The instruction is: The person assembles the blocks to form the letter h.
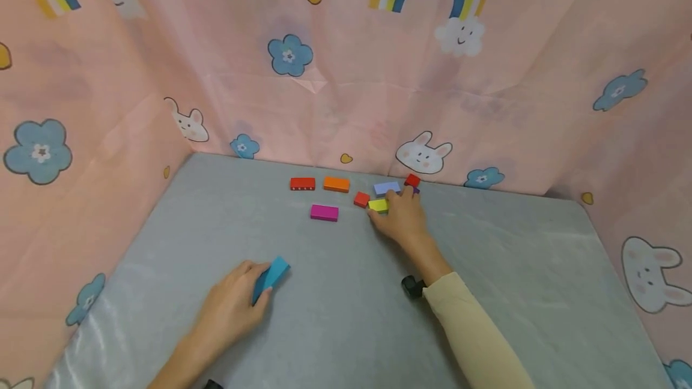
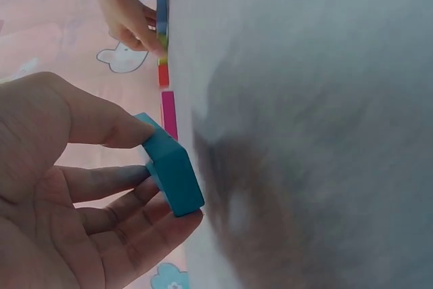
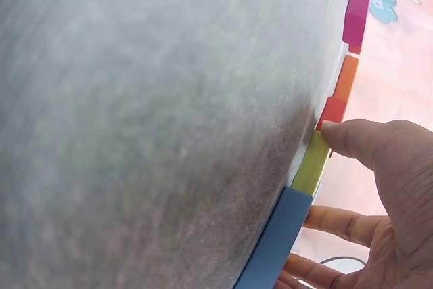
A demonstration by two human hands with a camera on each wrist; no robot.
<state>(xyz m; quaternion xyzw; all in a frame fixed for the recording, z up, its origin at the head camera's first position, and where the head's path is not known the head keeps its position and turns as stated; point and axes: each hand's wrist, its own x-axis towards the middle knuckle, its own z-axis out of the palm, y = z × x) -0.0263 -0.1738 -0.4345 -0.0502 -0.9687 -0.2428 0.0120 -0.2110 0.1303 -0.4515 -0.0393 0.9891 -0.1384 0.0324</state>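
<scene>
My left hand (image 1: 232, 300), low over the grey cloth, pinches a sky-blue block (image 1: 276, 272) between thumb and fingers; in the left wrist view the block (image 2: 179, 179) is tilted. At the back of the table my right hand (image 1: 404, 221) holds a yellow-green block (image 1: 377, 205), the thumb at its left end beside a small red cube (image 1: 361, 199). The right fingertips are partly hidden in the right wrist view behind a darker blue block (image 3: 276, 238). Just behind the yellow-green block lies a lavender block (image 1: 386, 188).
Left of the right hand lie a magenta block (image 1: 324, 213), an orange block (image 1: 336, 184) and a red block (image 1: 302, 183) with pale dots. Another red cube (image 1: 412, 180) and a partly covered purple block (image 1: 415, 189) sit beyond its fingers. A pink printed curtain (image 1: 346, 77) borders the table.
</scene>
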